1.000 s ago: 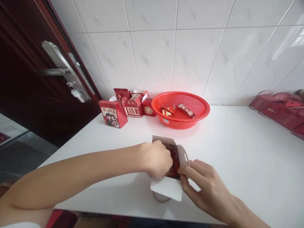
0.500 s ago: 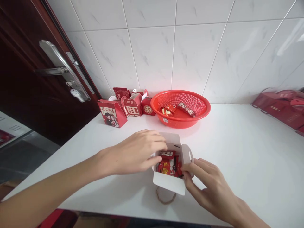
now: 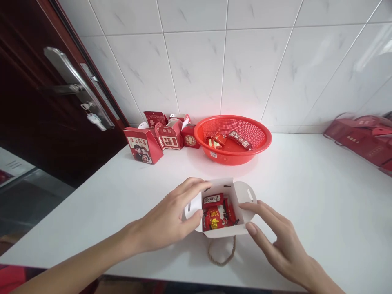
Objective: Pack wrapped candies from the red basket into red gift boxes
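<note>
An open candy box (image 3: 219,232), white inside, stands at the front middle of the table with its flaps spread. Several red-wrapped candies (image 3: 219,212) lie in it, and a twisted cord handle (image 3: 223,261) loops out in front. My left hand (image 3: 168,218) rests at the box's left side, thumb by the left flap and fingers reaching to the back flap, spread apart. On the right, my right hand (image 3: 278,239) is open, its index fingertip over the right flap (image 3: 247,192) and its thumb near the front corner.
Behind the box stands a red plastic basket (image 3: 232,159) holding a few wrapped candies. Several red gift boxes (image 3: 171,136) are grouped to its left. More red boxes (image 3: 361,139) stand at the right against the tiled wall. A dark door (image 3: 27,102) with keys is at left.
The front flap has swung from lying outward to more upright, and the back flap also stands straighter. Both hands have moved lower, and the left flap now shows. My right fingers have spread apart.
</note>
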A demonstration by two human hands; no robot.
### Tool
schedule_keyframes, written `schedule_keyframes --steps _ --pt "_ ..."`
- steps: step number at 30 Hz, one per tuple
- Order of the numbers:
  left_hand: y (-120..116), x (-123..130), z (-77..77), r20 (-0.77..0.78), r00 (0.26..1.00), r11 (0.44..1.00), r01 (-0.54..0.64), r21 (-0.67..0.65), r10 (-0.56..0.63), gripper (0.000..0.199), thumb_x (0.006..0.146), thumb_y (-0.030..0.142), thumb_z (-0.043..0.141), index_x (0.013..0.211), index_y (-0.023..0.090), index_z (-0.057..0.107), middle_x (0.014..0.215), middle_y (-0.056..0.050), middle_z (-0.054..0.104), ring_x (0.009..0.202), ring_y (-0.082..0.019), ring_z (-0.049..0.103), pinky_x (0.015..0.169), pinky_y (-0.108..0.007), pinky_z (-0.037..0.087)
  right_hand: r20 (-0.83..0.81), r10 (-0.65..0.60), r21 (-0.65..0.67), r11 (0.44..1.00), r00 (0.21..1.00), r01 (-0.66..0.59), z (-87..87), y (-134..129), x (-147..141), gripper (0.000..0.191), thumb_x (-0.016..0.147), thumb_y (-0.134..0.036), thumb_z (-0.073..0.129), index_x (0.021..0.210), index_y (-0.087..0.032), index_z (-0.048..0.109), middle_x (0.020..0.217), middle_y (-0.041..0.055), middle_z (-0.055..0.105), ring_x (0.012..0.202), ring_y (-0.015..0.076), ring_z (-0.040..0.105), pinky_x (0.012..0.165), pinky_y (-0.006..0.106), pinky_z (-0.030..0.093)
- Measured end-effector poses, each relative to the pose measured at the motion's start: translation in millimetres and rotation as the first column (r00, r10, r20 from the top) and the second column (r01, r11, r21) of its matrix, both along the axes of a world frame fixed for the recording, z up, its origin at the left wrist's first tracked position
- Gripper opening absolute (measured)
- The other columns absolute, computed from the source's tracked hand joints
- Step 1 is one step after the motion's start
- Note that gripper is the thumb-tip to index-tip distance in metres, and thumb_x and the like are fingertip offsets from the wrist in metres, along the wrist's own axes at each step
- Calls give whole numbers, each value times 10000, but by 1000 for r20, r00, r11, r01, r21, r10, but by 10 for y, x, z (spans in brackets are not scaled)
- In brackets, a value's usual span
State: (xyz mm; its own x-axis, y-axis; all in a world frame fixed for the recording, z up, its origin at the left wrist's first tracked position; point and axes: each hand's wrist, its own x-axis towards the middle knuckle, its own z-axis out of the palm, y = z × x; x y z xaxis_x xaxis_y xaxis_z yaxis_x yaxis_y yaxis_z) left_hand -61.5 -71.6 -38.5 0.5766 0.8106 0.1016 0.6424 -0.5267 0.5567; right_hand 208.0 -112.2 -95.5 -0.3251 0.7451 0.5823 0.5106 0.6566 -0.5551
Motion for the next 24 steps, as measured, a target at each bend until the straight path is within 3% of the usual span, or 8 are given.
schedule_keyframes --steps 5,7,10,13,16,20,24 --pt "-45 -11 -132 33 999 996 -25 87 22 592 911 223 519 1489 271 398 1435 -88 539 1277 -263 569 1072 -396 508 50 8 34 999 999 -9 17 21 58 373 1031 -367 444 1341 -190 553 1150 135 695 1008 264 697 807 363 594" --pt "-43 -5 -177 64 997 995 -46 86 41 645 905 229 530 1519 273 336 1417 -95 554 1292 -270 563 1068 -405 508 22 -9 22 1000 1000 9 15 51 18 316 1029 -365 459 1273 -198 570 1090 112 709 951 244 704 778 343 595" --pt "-23 25 -213 115 991 994 -80 69 71 755 896 233 551 1570 258 212 1368 -106 585 1288 -266 568 1055 -410 515 -21 -131 -34 991 991 130 -5 105 -85 153 1017 -327 514 1106 -217 574 958 68 719 810 204 704 680 299 587" --pt "0 74 -194 99 995 998 -18 60 11 601 900 227 535 1487 238 406 1354 -104 577 1255 -254 584 1057 -390 513 -19 -233 -53 971 972 232 -30 150 -173 198 985 -335 564 1144 -220 538 989 77 724 794 214 714 656 311 594" --pt "12 108 -154 60 998 1000 11 22 -12 373 944 292 509 1289 209 625 1357 -111 561 1227 -259 600 1055 -383 516 -20 -240 -74 969 971 238 -44 169 -213 339 983 -312 538 1300 -213 473 1070 96 723 856 227 734 691 327 614" --pt "34 85 -145 49 999 998 16 -54 -13 422 949 441 548 1279 196 647 1455 -133 504 1286 -301 567 1075 -425 502 -28 -267 -57 963 963 265 -65 169 -219 462 987 -310 532 1415 -209 391 1178 131 714 1017 265 736 746 361 633" --pt "107 30 -170 69 991 987 120 -105 -113 573 868 495 642 1365 214 582 1541 -140 432 1373 -342 490 1111 -474 466 -3 -220 33 975 975 220 -112 188 -225 314 1018 -267 504 1330 -236 496 1222 124 714 1087 252 720 842 384 628"
